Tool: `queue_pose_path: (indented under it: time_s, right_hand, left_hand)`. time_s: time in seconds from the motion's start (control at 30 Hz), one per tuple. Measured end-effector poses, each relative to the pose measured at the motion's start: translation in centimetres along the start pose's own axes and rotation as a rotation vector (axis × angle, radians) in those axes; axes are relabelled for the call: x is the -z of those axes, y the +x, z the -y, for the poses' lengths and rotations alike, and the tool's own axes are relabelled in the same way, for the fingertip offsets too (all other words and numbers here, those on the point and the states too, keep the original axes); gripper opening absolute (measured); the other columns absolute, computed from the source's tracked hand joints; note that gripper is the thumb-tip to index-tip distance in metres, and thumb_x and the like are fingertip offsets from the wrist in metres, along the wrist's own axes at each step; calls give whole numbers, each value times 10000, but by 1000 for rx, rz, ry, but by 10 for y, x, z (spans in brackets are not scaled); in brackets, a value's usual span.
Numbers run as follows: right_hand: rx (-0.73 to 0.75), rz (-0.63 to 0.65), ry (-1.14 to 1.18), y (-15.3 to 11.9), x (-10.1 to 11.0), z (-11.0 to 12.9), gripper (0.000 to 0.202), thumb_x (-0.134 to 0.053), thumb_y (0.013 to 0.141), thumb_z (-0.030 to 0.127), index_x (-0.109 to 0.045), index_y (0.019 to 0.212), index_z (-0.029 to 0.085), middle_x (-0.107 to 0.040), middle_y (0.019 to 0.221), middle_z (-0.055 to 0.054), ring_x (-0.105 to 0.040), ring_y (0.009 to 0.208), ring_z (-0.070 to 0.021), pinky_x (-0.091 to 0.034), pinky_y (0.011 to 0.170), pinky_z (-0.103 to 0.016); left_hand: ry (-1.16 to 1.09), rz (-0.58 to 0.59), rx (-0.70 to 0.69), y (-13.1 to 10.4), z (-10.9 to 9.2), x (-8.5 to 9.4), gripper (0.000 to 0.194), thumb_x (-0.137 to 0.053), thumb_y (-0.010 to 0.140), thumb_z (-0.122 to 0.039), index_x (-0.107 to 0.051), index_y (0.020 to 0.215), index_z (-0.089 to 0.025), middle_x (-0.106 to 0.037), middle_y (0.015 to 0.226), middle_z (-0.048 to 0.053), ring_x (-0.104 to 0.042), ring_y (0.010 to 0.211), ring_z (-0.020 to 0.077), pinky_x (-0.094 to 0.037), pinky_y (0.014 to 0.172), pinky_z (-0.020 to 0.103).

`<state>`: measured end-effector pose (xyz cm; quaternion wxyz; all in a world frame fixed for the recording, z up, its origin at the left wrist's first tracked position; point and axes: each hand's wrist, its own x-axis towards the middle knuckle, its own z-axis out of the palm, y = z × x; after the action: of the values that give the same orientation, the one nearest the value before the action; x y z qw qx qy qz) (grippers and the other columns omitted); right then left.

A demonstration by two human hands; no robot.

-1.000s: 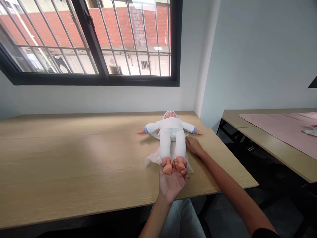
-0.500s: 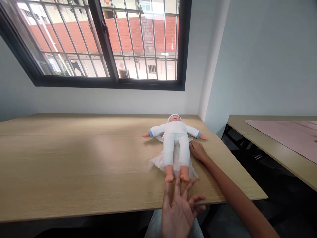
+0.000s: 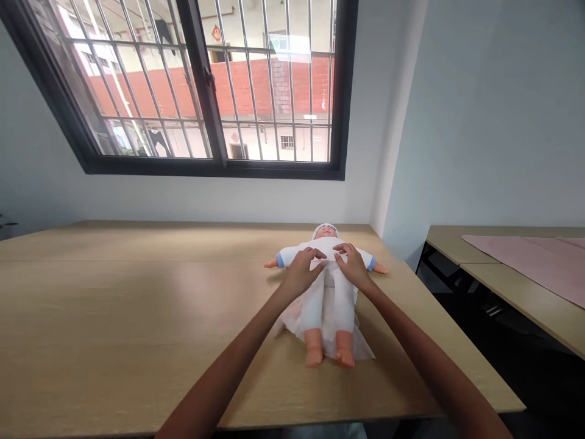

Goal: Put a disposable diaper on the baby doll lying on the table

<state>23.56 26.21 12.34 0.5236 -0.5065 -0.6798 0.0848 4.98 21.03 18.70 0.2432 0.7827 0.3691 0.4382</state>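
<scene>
A baby doll (image 3: 343, 308) in white clothes with blue cuffs lies on its back on the wooden table, head toward the window and bare feet toward me. Its arms are stretched out sideways. Under its legs a thin white cloth (image 3: 363, 346) is spread, its corners sticking out on both sides. My left hand (image 3: 305, 269) is over the left side of the doll's waist, fingers bent and thumb apart. Opposite it, my right hand (image 3: 353, 266) hovers or rests at the right side of the waist, also with bent, parted fingers. Whether the fingertips touch the clothing is unclear.
The wooden table (image 3: 137, 329) reaches far to the left, with its right edge close to my right forearm. Beyond a gap on the right stands another table (image 3: 484, 271) with a pink cloth (image 3: 539, 262) on it. A barred window (image 3: 219, 161) is in the wall ahead.
My left hand has moved from the table's near edge up to the doll's waist. My right hand has gone from beside the doll's hip to above its waist. The view has tilted up slightly.
</scene>
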Motion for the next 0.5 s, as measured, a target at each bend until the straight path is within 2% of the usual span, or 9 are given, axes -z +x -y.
queue_pose_path:
  time_s: [0.03,0.1,0.2,0.27,0.33,0.4,0.5]
  right_hand:
    - [5,47,-4,7,1,4,198,-472,812,199,-557,989,173,-599,1044,-84,-567,914,-201,-446,874,-380]
    - [10,142,-31,16,4,6,245,-508,764,144,-560,1002,176,-606,1024,-66,-563,917,-194,-447,864,-365]
    - [-1,248,-84,21,10,0,365,-561,730,124,-525,1090,176,-606,993,-55,-564,939,-195,-453,839,-344]
    - [18,287,-129,21,11,-8,333,-592,751,162,-526,1078,173,-600,993,-58,-568,935,-195,-457,814,-330]
    - [73,294,-208,22,7,-14,191,-587,799,199,-551,984,169,-605,970,-58,-569,910,-193,-455,791,-318]
    - [157,275,-349,24,0,-16,45,-541,854,195,-562,883,167,-614,906,-54,-567,864,-195,-446,763,-318]
    - [316,237,-629,23,-13,-16,125,-467,895,133,-567,828,166,-610,814,-56,-554,776,-212,-424,706,-343]
  left_hand:
    - [111,29,-7,15,14,-2,59,-562,805,-224,-594,841,-190,-634,936,39,-564,948,214,-430,879,371]
    - [266,79,5,38,39,-5,127,-601,761,-172,-601,887,-187,-623,1002,58,-553,1006,242,-432,887,392]
    - [359,184,6,55,62,-10,175,-626,737,-156,-592,906,-185,-616,989,50,-566,979,237,-451,856,376]
    - [395,211,-24,58,67,-17,146,-596,754,-147,-582,896,-179,-607,950,41,-566,927,220,-457,820,356]
    - [481,174,-73,57,69,-25,96,-528,793,-128,-569,870,-168,-592,920,47,-543,905,220,-448,802,358]
    - [602,126,-131,54,70,-35,127,-433,849,-121,-553,849,-160,-579,910,65,-516,896,234,-431,795,385]
    - [660,103,-214,52,76,-45,216,-321,908,-133,-529,860,-167,-568,921,75,-487,872,236,-411,771,398]
